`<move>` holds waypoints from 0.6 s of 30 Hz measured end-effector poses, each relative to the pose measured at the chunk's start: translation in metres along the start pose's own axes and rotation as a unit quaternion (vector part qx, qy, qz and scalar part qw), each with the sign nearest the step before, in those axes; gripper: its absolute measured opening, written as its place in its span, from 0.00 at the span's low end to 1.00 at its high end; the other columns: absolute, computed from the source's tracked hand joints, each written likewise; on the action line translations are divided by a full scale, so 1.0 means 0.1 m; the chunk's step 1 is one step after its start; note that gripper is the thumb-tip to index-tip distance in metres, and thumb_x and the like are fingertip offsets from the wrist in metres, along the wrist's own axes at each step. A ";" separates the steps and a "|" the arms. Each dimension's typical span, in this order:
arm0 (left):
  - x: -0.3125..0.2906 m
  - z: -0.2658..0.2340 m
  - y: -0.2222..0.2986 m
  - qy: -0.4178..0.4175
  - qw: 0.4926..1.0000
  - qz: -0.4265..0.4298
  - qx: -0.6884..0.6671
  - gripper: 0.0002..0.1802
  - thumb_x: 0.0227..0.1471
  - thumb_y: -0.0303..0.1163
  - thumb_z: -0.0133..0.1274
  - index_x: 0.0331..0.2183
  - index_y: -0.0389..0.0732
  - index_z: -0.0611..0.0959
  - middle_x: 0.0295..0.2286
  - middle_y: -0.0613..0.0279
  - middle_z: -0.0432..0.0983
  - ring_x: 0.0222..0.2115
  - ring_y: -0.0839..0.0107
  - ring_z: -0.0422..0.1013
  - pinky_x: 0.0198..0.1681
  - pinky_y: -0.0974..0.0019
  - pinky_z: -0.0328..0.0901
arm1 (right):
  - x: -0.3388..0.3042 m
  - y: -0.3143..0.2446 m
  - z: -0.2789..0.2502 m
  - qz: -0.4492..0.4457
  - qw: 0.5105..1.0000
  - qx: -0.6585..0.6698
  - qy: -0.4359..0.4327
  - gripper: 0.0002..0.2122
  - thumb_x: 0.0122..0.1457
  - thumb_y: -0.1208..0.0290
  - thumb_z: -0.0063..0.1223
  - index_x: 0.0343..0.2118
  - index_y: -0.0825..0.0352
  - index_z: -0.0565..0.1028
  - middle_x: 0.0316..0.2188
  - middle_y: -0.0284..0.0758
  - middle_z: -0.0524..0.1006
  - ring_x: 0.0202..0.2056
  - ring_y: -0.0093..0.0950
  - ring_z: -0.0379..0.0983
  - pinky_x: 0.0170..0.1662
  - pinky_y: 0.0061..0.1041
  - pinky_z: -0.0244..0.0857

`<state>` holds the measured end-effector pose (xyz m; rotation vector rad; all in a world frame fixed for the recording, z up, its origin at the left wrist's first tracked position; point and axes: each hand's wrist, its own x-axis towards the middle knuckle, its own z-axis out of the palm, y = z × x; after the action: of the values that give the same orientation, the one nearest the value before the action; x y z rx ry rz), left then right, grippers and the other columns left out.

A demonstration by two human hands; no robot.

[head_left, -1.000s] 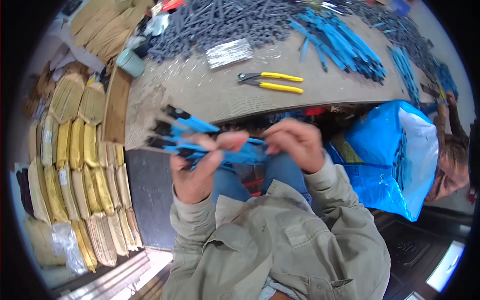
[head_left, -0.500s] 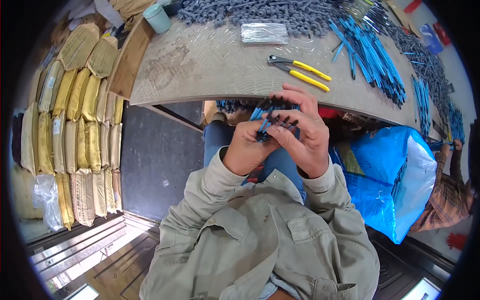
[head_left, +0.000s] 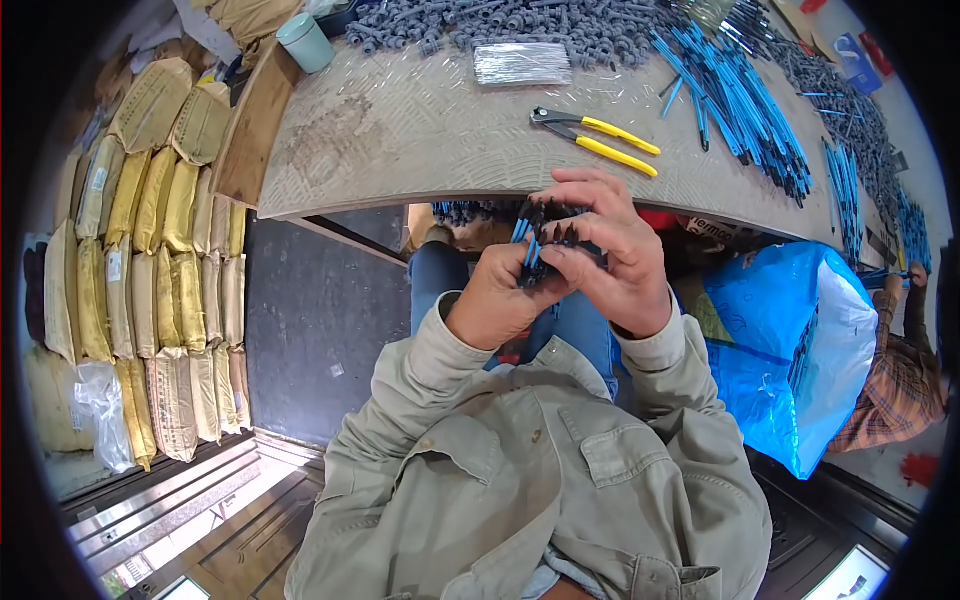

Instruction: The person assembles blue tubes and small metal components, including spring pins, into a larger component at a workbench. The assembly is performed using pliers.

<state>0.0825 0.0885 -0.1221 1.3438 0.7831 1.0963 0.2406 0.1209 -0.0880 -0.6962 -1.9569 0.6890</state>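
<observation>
A bundle of thin blue sticks with black ends (head_left: 531,245) is held up in front of my lap, just short of the table's front edge. My left hand (head_left: 503,300) is closed around the lower side of the bundle. My right hand (head_left: 625,250) wraps over its black ends from the right, thumb and curled fingers touching them. The fingers hide much of the bundle. Beyond my hands, yellow-handled pliers (head_left: 600,143) lie on the table (head_left: 400,150) with their handles apart.
A stack of silver wire pieces (head_left: 522,64) lies before a heap of grey plastic parts (head_left: 500,22). More blue sticks (head_left: 745,110) are piled right. A blue bag (head_left: 770,350) stands beside me; yellow packages (head_left: 150,290) are stacked left. Another person's plaid sleeve (head_left: 890,400) shows far right.
My right hand has shifted slightly right, its fingers still on the black ends. The bundle stays between both hands, turned a little. The whole view has shifted slightly.
</observation>
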 end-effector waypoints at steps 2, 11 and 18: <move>0.01 0.02 0.01 -0.001 1.000 0.012 -0.015 0.08 0.46 0.22 0.55 0.32 0.34 0.79 0.27 0.65 0.75 0.29 0.81 0.68 0.34 0.73 0.64 | 0.00 -0.03 -0.01 -0.022 0.998 -0.058 0.004 0.06 0.44 0.75 0.57 0.27 0.64 0.76 0.39 0.34 0.74 0.49 0.37 0.64 0.55 0.44 0.44; 0.00 0.04 -0.06 0.025 0.998 0.035 0.054 0.08 0.45 0.20 0.53 0.33 0.34 0.78 0.27 0.63 0.76 0.29 0.80 0.68 0.33 0.73 0.64 | 0.01 -0.07 0.08 -0.041 0.985 -0.167 0.023 0.06 0.41 0.74 0.56 0.25 0.65 0.73 0.37 0.34 0.73 0.45 0.36 0.66 0.55 0.47 0.44; -0.05 0.00 0.06 -0.021 0.999 -0.028 -0.015 0.08 0.46 0.26 0.56 0.31 0.35 0.77 0.28 0.66 0.74 0.29 0.81 0.67 0.33 0.74 0.63 | -0.02 0.04 0.07 -0.014 0.994 -0.095 0.048 0.09 0.39 0.74 0.58 0.24 0.67 0.70 0.35 0.35 0.72 0.43 0.37 0.67 0.53 0.44 0.50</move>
<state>0.0793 0.0830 -0.1170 1.3085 0.7653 1.0287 0.2363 0.1210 -0.0950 -0.8016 -1.9550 0.4462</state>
